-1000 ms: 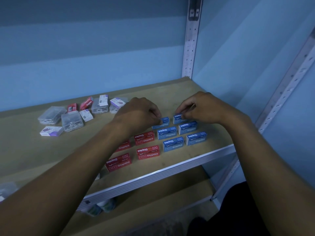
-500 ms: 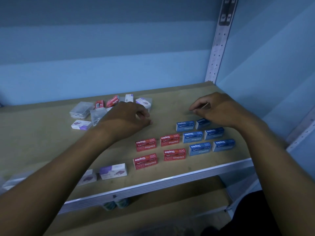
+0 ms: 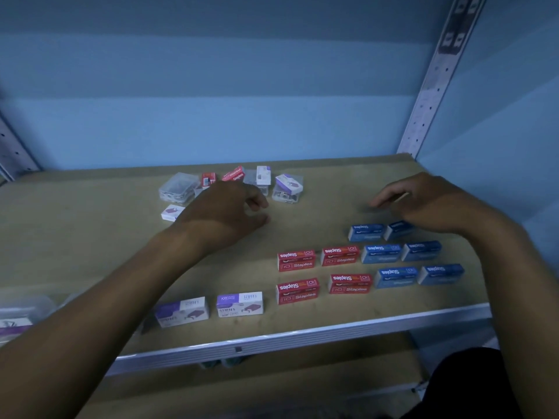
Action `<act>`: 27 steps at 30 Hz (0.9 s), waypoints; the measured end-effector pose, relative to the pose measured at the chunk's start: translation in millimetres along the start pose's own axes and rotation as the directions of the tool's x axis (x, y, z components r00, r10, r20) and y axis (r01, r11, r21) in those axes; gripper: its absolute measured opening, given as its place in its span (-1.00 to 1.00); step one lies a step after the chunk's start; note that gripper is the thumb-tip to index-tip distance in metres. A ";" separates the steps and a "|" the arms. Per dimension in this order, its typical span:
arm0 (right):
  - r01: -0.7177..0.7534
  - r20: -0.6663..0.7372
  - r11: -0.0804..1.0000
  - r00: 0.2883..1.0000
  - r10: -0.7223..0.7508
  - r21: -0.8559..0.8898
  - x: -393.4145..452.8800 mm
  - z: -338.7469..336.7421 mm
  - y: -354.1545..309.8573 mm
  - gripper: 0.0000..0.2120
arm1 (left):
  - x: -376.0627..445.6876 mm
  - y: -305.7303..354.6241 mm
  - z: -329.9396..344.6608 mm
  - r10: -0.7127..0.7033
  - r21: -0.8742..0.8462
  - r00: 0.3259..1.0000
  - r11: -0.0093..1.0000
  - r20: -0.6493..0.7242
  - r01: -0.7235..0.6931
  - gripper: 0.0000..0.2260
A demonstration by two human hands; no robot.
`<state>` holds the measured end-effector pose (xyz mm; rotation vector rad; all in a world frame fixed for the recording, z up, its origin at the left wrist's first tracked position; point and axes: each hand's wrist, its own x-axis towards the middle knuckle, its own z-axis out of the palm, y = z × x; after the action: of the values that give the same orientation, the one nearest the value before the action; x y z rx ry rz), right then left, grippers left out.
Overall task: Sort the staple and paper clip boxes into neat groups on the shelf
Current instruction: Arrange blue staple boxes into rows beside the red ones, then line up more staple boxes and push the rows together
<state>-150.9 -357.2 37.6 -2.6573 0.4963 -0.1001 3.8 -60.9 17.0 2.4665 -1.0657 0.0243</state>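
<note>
Several blue staple boxes [image 3: 381, 253] lie in two neat columns at the right of the wooden shelf [image 3: 90, 237]. Beside them on the left sit several red staple boxes [image 3: 340, 254] in a square. Two purple-and-white staple boxes [image 3: 239, 303] lie near the front edge. At the back is a loose pile: clear plastic clip boxes [image 3: 178, 189], small red boxes [image 3: 233, 174] and purple-and-white ones [image 3: 289, 183]. My left hand [image 3: 223, 211] hovers over that pile's near side, fingers loosely curled, holding nothing. My right hand [image 3: 429, 201] hovers empty above the rearmost blue boxes, fingers apart.
A perforated metal upright [image 3: 435, 77] stands at the shelf's back right corner, another at the far left [image 3: 12, 152]. A clear box with a purple label [image 3: 18, 319] sits at the front left. A metal rail [image 3: 302, 337] edges the shelf front, with a lower shelf beneath.
Both hands let go of the rear blue boxes. My left hand moved left toward the back pile, my right hand lifted slightly. The view panned left, revealing the purple-and-white boxes.
</note>
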 end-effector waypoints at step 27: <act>0.152 -0.146 0.986 0.979 -0.141 0.071 16.3 24.1 -49.0 -0.77 | 2.4 -15.9 4.0 -0.034 0.264 0.996 0.963 -0.084 0.055 -0.57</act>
<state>-116.0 -312.1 36.7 -2.6150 0.3316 -0.3474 15.9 -54.7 7.5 2.7023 -1.0301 0.2657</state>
